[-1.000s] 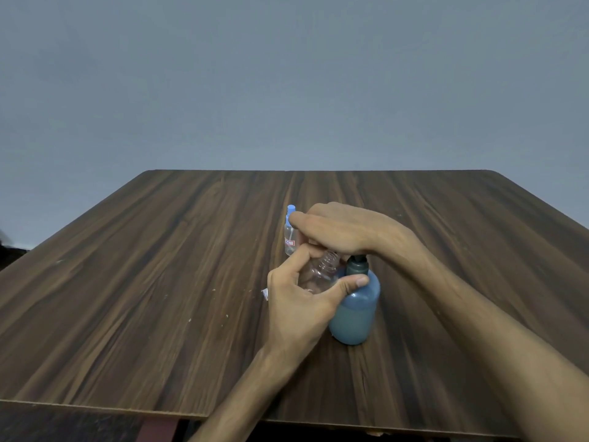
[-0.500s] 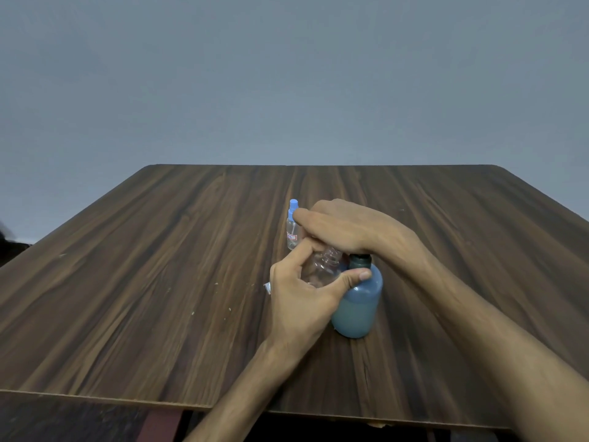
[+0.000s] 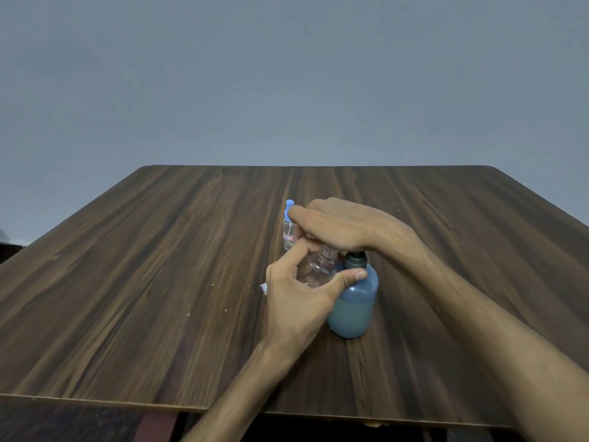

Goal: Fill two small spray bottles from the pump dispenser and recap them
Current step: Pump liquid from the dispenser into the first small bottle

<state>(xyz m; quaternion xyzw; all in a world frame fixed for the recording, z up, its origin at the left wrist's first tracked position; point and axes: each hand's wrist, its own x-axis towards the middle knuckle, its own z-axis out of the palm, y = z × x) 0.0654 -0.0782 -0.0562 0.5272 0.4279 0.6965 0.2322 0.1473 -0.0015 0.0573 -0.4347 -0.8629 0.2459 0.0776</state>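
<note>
right hand (image 3: pixel 347 226) lower on pump dispenser (image 3: pixel 353 301) (label unreadable).

Left hand (image 3: pixel 298 301) comes up from bottom centre, forearm bare, thumb and fingers (image 3: pixel 349 277) curled around a small clear uncapped plastic bottle (image 3: pixel 317 269), holding it tilted. Right hand (image 3: pixel 342 226) reaches in from the lower right, palm down, flat, fingers extended leftward, pressing on top of a blue pump dispenser bottle (image 3: pixel 353 306).

Pump head (image 3: pixel 355 255) under right hand (image 3: pixel 344 226)
</note>
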